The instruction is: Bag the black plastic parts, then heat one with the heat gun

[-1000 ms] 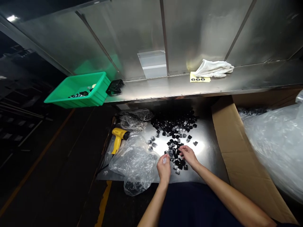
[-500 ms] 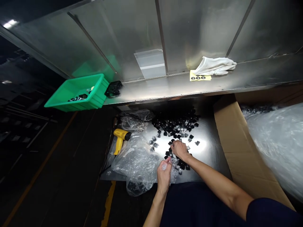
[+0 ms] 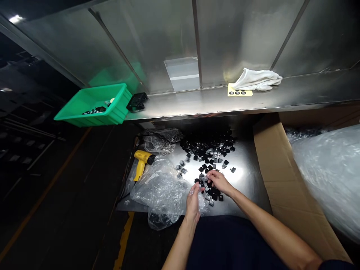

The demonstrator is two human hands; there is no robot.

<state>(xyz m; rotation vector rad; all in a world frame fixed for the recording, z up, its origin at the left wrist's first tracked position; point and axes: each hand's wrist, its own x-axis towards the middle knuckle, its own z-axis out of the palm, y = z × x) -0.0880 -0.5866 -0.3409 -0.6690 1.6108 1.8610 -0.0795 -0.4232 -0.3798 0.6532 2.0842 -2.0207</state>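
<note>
L hand (image 3: 192, 204) is gripping clear plastic (image 3: 192, 192); R hand (image 3: 221, 182), fingers bent, is now working just beside, hold unclear, so both are busy at nr blk pts (image 3: 214, 196). More are lying far; yel. heat gun (image 3: 140, 170) is resting left.

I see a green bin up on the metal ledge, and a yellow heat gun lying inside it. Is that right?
Not quite: the yellow heat gun isn't in the bin. The head view shows it on the lower metal table, beside the clear plastic bags. The green bin is up on the metal ledge, just as you said.
</note>
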